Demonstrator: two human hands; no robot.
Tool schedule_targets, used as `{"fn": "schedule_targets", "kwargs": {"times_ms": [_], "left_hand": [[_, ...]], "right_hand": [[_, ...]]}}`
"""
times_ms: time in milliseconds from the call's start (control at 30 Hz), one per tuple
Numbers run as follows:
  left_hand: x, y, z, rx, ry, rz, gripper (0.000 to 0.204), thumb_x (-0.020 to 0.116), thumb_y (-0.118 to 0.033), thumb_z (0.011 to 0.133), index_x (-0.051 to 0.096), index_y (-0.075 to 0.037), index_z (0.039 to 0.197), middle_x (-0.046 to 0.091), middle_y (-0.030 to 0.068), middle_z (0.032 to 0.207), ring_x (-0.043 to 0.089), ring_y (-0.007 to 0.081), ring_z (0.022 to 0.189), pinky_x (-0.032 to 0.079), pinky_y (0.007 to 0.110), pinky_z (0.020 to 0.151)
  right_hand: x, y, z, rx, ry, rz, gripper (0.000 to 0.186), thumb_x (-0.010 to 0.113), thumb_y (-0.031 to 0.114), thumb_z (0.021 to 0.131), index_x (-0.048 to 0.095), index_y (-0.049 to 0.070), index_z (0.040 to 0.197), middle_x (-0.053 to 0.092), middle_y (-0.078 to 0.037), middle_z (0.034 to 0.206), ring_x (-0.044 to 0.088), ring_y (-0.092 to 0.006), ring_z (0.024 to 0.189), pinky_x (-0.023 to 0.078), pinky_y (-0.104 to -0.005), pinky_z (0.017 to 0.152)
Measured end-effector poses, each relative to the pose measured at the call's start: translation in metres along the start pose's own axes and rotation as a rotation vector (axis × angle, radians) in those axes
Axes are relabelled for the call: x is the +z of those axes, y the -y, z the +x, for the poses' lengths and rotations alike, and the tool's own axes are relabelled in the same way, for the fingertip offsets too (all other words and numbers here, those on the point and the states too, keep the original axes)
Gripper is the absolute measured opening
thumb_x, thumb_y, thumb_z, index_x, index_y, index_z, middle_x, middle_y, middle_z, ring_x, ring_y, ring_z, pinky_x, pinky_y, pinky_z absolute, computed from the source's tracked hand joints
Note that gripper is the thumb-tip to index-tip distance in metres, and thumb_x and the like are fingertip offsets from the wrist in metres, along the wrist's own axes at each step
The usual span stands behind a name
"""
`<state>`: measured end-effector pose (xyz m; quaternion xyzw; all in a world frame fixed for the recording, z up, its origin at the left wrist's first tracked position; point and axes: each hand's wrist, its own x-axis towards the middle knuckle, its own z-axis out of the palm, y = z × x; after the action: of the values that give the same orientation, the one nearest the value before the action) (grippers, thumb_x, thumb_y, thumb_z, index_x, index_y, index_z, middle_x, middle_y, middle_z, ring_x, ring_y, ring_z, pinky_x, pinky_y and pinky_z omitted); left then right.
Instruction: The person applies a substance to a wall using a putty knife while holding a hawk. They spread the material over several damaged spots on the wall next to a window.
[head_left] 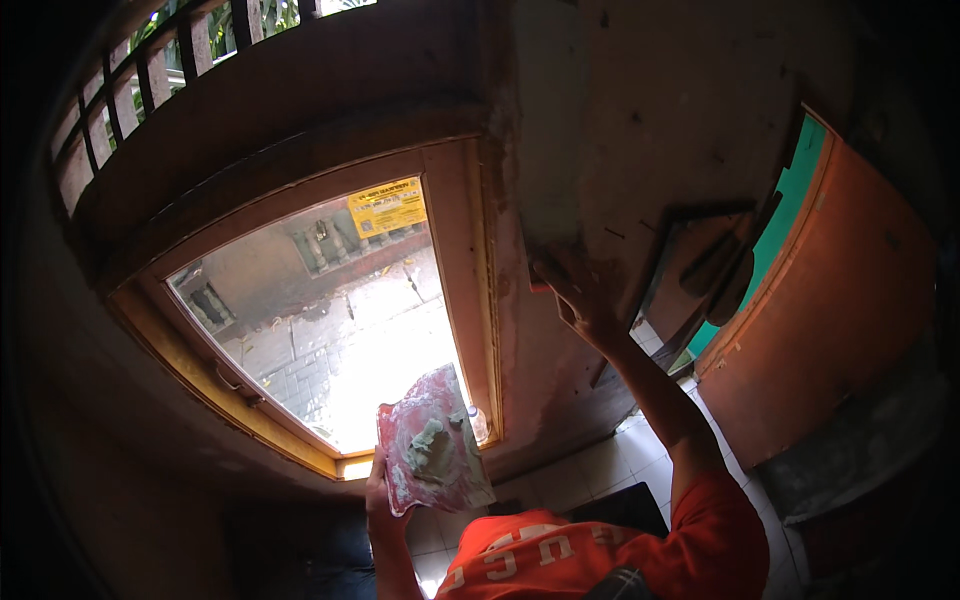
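My left hand (380, 490) grips the edge of a red plastic board (402, 425), smeared whitish, low in front of the window. On the board sits a lump of pale grey-green putty (428, 452). My right arm is stretched up to the wall (610, 130) right of the window. There my right hand (575, 298) is closed around a putty spreader (541, 287), of which only a small reddish part shows. The spreader is at the wall, its blade mostly hidden by shadow and fingers. A lighter, smoother strip (550, 180) runs up the wall above it.
A wood-framed window (455, 250) with a yellow sticker (388, 207) stands left of my right hand. Barred openings (180, 50) are above it. At right are a dark-framed mirror (690, 260), a green strip (770, 260) and an orange-brown door (840, 290). White floor tiles (640, 450) lie below.
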<state>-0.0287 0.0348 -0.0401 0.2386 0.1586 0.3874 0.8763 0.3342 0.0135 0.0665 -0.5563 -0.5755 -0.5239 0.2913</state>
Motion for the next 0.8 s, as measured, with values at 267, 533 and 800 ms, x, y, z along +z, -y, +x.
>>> {"fn": "schedule_targets", "kwargs": {"times_ms": [267,533,800], "left_hand": [[0.007,0.000,0.001,0.006,0.052,-0.013,0.047,0.026,-0.032,0.099,0.035,0.002,0.130,0.050,0.0169,0.122,0.053,0.0251,0.110,0.045,0.037,0.092],[-0.029,0.005,0.003,0.061,0.013,0.199,0.048,0.029,-0.035,0.098,0.037,0.000,0.129,0.052,0.0167,0.121,0.053,0.0261,0.109,0.043,0.039,0.094],[-0.012,-0.014,-0.001,-0.058,0.056,0.016,0.049,0.027,-0.035,0.098,0.036,0.000,0.130,0.049,0.0166,0.124,0.052,0.0272,0.112,0.042,0.041,0.095]], "right_hand": [[-0.054,-0.028,0.097,0.040,-0.226,0.054,0.038,0.060,-0.001,0.071,0.064,0.013,0.106,0.063,-0.003,0.110,0.060,-0.0215,0.096,0.041,-0.0353,0.087],[-0.046,-0.052,0.191,-0.113,-0.643,0.034,0.037,0.060,-0.007,0.071,0.065,0.012,0.102,0.065,0.001,0.102,0.059,-0.0144,0.082,0.041,-0.0274,0.075],[-0.032,-0.072,0.200,-0.192,-0.602,-0.039,0.048,0.065,-0.003,0.060,0.065,0.016,0.103,0.065,-0.001,0.101,0.060,-0.0201,0.082,0.045,-0.0313,0.076]]}}
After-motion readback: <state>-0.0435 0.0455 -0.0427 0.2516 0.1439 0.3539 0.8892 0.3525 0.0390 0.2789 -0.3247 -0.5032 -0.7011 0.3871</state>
